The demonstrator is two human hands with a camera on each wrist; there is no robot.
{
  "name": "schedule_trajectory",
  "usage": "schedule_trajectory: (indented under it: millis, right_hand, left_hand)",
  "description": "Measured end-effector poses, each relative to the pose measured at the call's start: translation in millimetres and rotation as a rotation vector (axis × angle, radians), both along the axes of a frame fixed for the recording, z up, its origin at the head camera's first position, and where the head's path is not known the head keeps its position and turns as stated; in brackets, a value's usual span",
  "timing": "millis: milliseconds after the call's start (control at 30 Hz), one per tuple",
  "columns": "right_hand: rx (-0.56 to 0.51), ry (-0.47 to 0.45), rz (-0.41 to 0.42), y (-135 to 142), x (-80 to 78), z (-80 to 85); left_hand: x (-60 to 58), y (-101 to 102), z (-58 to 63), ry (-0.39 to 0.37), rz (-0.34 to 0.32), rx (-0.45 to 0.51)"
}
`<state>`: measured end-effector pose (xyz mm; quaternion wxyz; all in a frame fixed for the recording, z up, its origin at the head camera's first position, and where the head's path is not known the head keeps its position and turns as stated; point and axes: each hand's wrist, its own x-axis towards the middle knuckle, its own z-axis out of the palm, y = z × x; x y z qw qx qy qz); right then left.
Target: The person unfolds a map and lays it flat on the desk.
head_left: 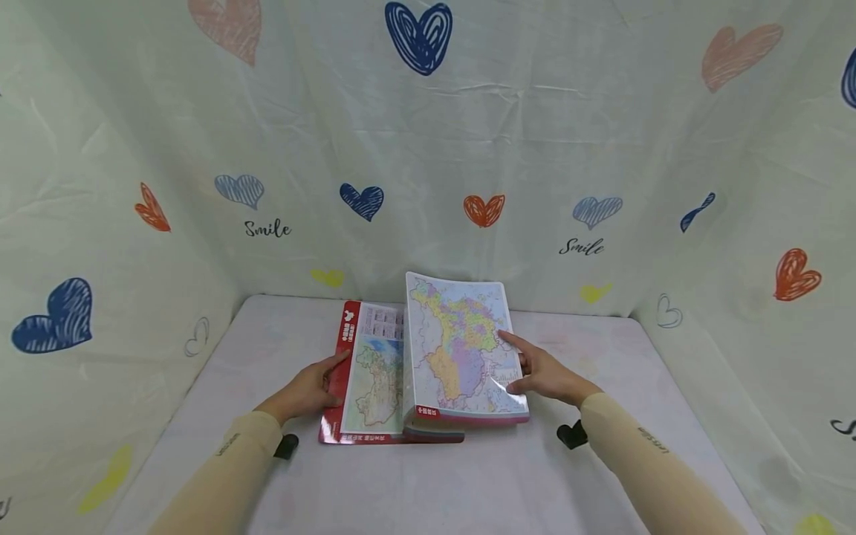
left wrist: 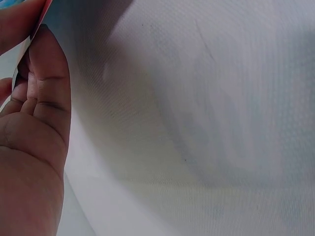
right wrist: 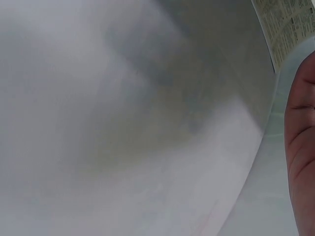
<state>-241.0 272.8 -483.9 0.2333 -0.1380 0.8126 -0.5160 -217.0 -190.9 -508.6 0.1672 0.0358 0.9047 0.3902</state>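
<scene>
A map sheet with a red border (head_left: 334,397) lies on the table, its left edge pinched by my left hand (head_left: 304,390). In the left wrist view, the fingers (left wrist: 49,73) meet at that thin edge. A second glossy map sheet (head_left: 461,349), coloured in pastel regions, overlaps the red-bordered one on the right and bows up from the table. My right hand (head_left: 551,374) holds its right edge, with the thumb on the front and other fingers behind. Fine print covers a sheet corner (right wrist: 290,29) in the right wrist view. Whether the two sheets are joined is hidden.
The white-covered table (head_left: 508,483) ends at a pale curtain (head_left: 428,148) printed with hearts, which closes in the back and both sides. Dark heart prints (head_left: 571,435) show beside the wrists.
</scene>
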Motion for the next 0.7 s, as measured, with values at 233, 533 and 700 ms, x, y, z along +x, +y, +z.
schedule_trajectory:
  millis: [233, 533, 700]
  right_hand:
    - [0.017, -0.001, -0.016, 9, 1.0, 3.8]
    - [0.056, 0.011, -0.049, 19, 1.4, 8.5]
    - [0.066, 0.003, -0.063, 24, 1.5, 8.9]
  left_hand:
    - [2.6, -5, 3.1, 0.002, -0.011, -0.008]
    - [6.2, -11, 8.7, 0.0, -0.007, -0.009]
    - [6.6, -15, 10.9, -0.002, -0.007, -0.039]
